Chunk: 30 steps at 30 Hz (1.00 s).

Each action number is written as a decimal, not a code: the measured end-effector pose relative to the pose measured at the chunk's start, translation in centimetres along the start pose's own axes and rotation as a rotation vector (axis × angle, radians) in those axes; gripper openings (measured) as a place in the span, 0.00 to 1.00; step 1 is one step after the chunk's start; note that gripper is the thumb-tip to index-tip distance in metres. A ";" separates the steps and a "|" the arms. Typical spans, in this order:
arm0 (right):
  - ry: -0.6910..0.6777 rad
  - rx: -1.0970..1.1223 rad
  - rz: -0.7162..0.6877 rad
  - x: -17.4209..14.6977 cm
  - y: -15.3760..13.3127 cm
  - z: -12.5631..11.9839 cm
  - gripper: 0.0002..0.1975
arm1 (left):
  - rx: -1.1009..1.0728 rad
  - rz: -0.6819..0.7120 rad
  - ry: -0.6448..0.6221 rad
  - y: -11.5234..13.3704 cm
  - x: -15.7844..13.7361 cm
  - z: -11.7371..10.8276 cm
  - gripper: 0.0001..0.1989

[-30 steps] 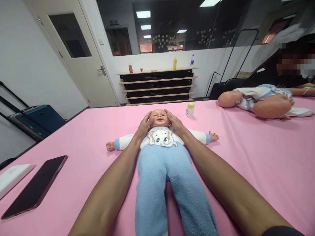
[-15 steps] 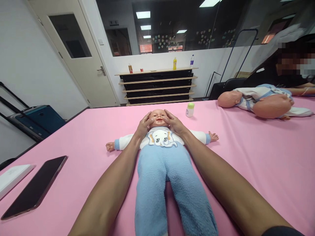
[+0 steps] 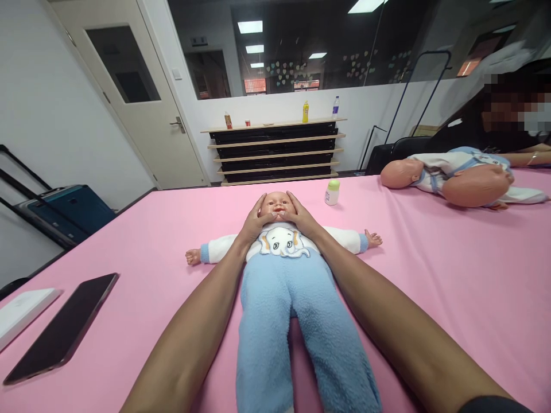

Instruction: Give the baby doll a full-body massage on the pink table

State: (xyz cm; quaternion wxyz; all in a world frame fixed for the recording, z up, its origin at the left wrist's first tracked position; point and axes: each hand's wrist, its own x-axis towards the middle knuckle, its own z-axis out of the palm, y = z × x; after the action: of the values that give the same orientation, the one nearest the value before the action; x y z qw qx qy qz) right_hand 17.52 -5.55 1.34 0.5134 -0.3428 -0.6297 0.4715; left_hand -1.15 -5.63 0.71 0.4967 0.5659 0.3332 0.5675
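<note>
Left hand [image 3: 255, 221], right hand [image 3: 303, 219] hide sides of doll's head [image 3: 276, 202]; legs [image 3: 267, 350] cropped.

doll [image 3: 284, 292] face-up on pink table [image 3: 150, 241]; left hand [image 3: 253, 222], right hand [image 3: 303, 219] cupping head [image 3: 276, 202].

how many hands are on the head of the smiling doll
2: the left hand on the picture's left side of the doll's head, the right hand on the other side
</note>
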 end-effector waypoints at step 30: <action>-0.105 0.436 0.090 0.3 0.6 -0.1 0.44 | -0.205 -0.098 -0.049 0.7 -0.6 0.3 0.44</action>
State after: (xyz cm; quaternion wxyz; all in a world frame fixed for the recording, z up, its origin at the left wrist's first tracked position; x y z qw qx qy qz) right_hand 17.51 -5.03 0.88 0.5203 -0.2262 -0.5231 0.6360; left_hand -1.09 -6.43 1.26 0.5870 0.5088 0.2884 0.5598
